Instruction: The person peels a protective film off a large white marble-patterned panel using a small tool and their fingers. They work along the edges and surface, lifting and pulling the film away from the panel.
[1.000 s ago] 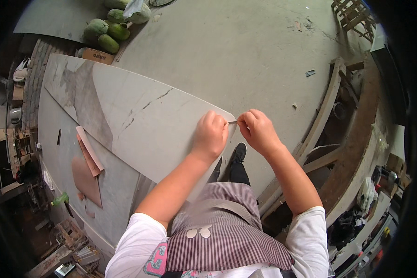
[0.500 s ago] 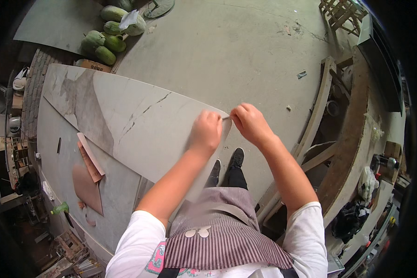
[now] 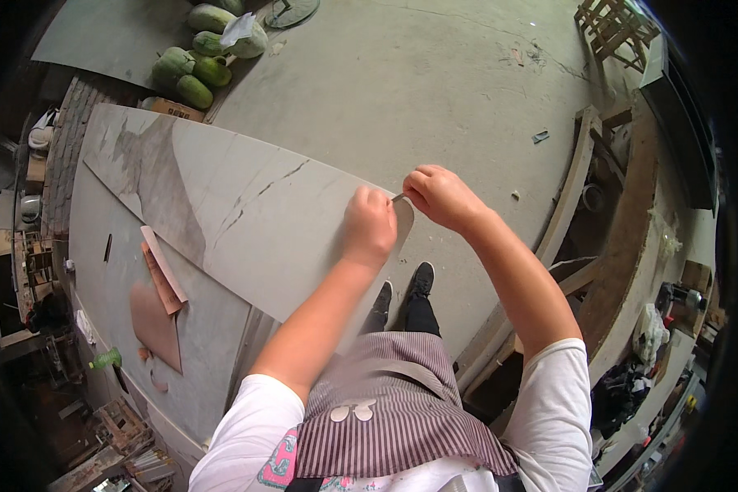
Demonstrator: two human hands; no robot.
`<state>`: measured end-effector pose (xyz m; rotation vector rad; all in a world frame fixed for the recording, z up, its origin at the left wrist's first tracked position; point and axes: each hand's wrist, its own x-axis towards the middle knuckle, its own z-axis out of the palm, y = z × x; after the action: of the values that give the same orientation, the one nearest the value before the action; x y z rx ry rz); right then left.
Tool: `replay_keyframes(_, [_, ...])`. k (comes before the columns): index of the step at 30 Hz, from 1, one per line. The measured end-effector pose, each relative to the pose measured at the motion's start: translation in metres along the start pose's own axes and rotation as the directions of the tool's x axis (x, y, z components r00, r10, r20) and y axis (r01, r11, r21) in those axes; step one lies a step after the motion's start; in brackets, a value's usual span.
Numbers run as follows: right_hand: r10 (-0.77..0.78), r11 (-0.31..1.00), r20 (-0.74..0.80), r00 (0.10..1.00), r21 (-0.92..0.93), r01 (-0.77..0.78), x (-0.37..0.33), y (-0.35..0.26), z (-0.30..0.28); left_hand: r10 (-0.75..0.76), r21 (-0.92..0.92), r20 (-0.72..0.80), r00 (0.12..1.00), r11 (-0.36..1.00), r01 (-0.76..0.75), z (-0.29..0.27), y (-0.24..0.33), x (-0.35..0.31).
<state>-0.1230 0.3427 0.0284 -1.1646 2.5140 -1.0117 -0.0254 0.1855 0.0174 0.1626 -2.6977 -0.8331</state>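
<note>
A thin grey strip [image 3: 398, 198] spans the small gap between my two closed hands. My left hand [image 3: 371, 225] grips its left end, above the narrow right end of the marble-patterned slab [image 3: 279, 213]. My right hand [image 3: 443, 197] pinches the strip's other end, just past the slab's rounded corner. Fingers hide most of the strip, so its kind cannot be made out. The slab is pale with a brown-grey patch and dark veins. It lies over a larger grey board [image 3: 205, 336].
On the grey board lie pinkish-brown sheets [image 3: 156, 324] and a dark slim object [image 3: 107, 248]. Green gourds [image 3: 195, 92] sit at the far left. A wooden frame [image 3: 623, 246] stands along the right. My shoes [image 3: 421, 280] are on the floor below the slab's end.
My right hand has shifted slightly up and left, and the strip between the hands now tilts more. Both hands stay closed at the slab's corner. The whole view has shifted a little.
</note>
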Motion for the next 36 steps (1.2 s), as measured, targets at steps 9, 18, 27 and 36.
replay_keyframes(9, [0.076,0.995,-0.253,0.965,0.081,-0.057,-0.044,-0.014,0.02,0.165,-0.057,0.104,0.981,0.986,-0.16,-0.004,-0.002,-0.007])
replay_keyframes(18, [0.164,0.986,-0.377,0.912,0.084,-0.143,-0.076,-0.042,0.051,0.256,-0.083,0.184,0.949,0.966,-0.244,-0.018,-0.009,-0.029])
replay_keyframes(27, [0.151,0.988,-0.419,0.895,0.085,-0.127,-0.102,-0.086,0.081,0.298,-0.086,0.232,0.926,0.954,-0.286,-0.047,-0.022,-0.074])
replay_keyframes(36, [0.134,0.99,-0.434,0.891,0.1,-0.1,-0.13,-0.128,0.117,0.309,-0.108,0.27,0.912,0.951,-0.29,-0.08,-0.035,-0.121])
